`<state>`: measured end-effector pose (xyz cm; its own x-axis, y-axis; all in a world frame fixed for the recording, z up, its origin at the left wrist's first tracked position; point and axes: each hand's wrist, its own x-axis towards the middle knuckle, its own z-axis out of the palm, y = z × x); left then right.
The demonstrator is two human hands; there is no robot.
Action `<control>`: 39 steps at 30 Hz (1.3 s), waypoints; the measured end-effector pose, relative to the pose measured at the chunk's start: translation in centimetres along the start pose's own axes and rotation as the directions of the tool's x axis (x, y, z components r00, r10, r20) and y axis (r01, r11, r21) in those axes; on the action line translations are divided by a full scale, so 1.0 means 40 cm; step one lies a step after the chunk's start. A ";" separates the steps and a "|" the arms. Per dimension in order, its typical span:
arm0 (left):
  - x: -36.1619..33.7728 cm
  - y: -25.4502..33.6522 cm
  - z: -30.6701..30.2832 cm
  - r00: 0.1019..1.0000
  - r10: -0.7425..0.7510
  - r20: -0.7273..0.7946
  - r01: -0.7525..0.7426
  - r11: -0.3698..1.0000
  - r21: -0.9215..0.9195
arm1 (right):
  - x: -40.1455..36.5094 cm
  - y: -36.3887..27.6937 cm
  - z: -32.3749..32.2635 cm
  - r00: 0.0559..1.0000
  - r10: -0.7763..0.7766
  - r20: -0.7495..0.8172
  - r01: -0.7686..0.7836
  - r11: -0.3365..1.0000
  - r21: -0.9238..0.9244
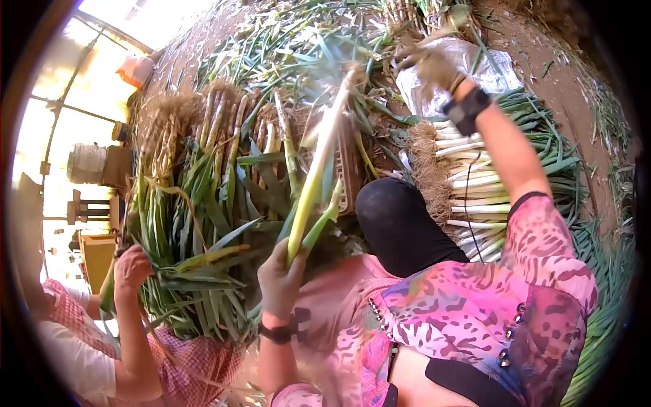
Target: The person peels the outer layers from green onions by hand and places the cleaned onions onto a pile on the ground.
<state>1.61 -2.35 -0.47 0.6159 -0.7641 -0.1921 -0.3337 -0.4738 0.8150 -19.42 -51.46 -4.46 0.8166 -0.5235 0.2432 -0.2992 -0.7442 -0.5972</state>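
Below my head camera, hands: two of mine are seen, my left hand (281, 279) and my right hand (437, 71); one co-worker's hand (132, 268) is at the left side, touching green leaves.
Leek in work: one held leek (314, 180), slanting up and away from me, its blurred root end highest and its lower part inside my left hand.
Left fingers: closed around this stalk, the thumb side upward; one short green leaf (322, 220) comes out beside it from the same grip.
Right fingers: raised well apart from the held leek, above the white plastic sheet (498, 64); they are blurred, so I cannot tell if they are open or hold something.
Leek groups: two large ones near me, too many stalks for exact counting. The standing bundle (217, 183) is on the left, with roots up; the pale-stalked row (468, 186) lies on the right, roots toward my knee (400, 220).
Wrist bands: two, both black, one on each of my wrists.
Cord: one, thin and black (466, 197), crossing the right row.
Containers: one brown crate (349, 180), partly hidden behind the held leek; its contents I cannot tell. One yellow box (98, 261) is far left, beyond the co-worker's hand.
Ground: loose green leaves (285, 41) are scattered beyond the standing bundle.
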 end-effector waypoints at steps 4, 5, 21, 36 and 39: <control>0.013 0.023 0.046 0.948 0.313 -0.048 -0.282 0.903 0.324 | 0.001 -0.196 0.227 0.995 0.080 0.057 -0.095 0.931 0.352; 0.013 0.033 0.052 0.918 0.394 -0.053 -0.339 0.846 0.412 | 0.007 -0.213 0.259 0.970 0.242 -0.006 -0.198 0.810 0.552; 0.057 0.019 -0.005 0.993 -0.110 -0.042 0.087 0.926 -0.368 | -0.008 -0.163 0.100 0.987 0.163 -0.003 -0.158 0.962 0.223; 0.165 -0.065 -0.067 0.981 -0.094 -0.168 0.016 0.910 -0.414 | 0.238 -0.321 0.299 0.829 -0.111 0.549 0.286 0.927 -0.244; 0.181 -0.085 -0.063 0.977 -0.100 -0.189 0.005 0.893 -0.449 | 0.527 -0.269 0.128 0.953 -0.046 -0.298 -0.063 0.937 -0.345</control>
<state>9.02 -5.17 -3.26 0.7701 -0.6160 -0.1660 0.0257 -0.2301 0.9728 3.54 -52.35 3.17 0.6449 -0.5887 0.4874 -0.5017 -0.8072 -0.3111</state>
